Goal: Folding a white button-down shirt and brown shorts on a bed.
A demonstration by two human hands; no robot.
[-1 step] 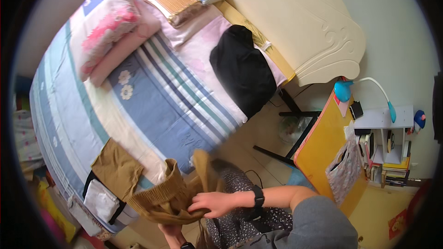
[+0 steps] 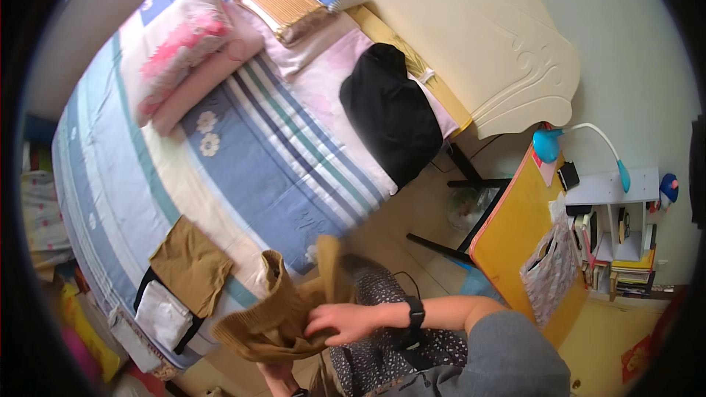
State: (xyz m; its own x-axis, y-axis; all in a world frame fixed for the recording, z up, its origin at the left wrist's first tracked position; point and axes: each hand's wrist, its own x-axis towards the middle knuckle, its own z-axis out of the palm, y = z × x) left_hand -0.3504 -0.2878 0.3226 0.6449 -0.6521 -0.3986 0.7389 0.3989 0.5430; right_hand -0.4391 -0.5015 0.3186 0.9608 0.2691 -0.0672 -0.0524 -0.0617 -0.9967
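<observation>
A mustard-brown garment with a wide ribbed band [image 2: 268, 305] hangs bunched over the near edge of the bed. My right hand [image 2: 340, 322] lies on its folds, the fingers curled into the cloth. From below, my left hand [image 2: 276, 370] reaches under the ribbed band; its fingers are hidden by the fabric. To the left, a folded brown cloth garment [image 2: 191, 266] lies on the bed, with a folded white garment [image 2: 163, 315] on a black one beside it.
The bed's striped blue bedspread [image 2: 243, 154] holds pink floral bedding [image 2: 187, 44] and a black garment [image 2: 390, 117]. At right stands a yellow table [image 2: 507, 228] with a blue lamp [image 2: 546, 145], near a shelf of books [image 2: 625, 250]. Dark table legs [image 2: 441, 246] stand between.
The whole view has shifted slightly, the bed now sitting a little further right. The ribbed band droops a bit lower, and both hands stay at the brown garment.
</observation>
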